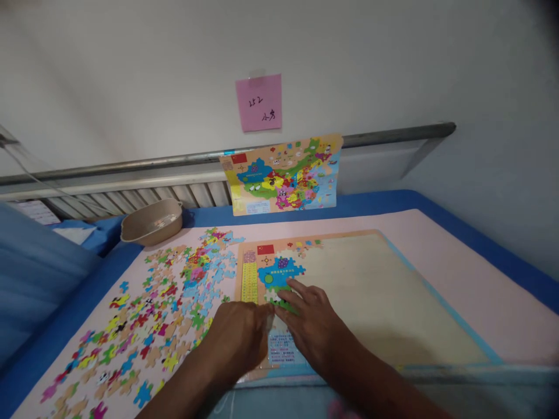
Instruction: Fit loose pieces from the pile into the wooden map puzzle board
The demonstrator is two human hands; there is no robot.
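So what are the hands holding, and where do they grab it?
Nothing is lifted. Both hands, left hand and right hand, press fingers down on green puzzle pieces lying flat in the puzzle board.

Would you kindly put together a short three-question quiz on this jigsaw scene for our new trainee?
1. True or false: the puzzle tray is already filled with pieces.
2. Where do the loose pieces lie relative to the tray? A) left of it B) right of it C) inside the bowl
3. What do the left hand and right hand both press on?

Key:
1. False; only the upper left corner is filled.
2. A.
3. The green pieces at the edge of the assembled patch.
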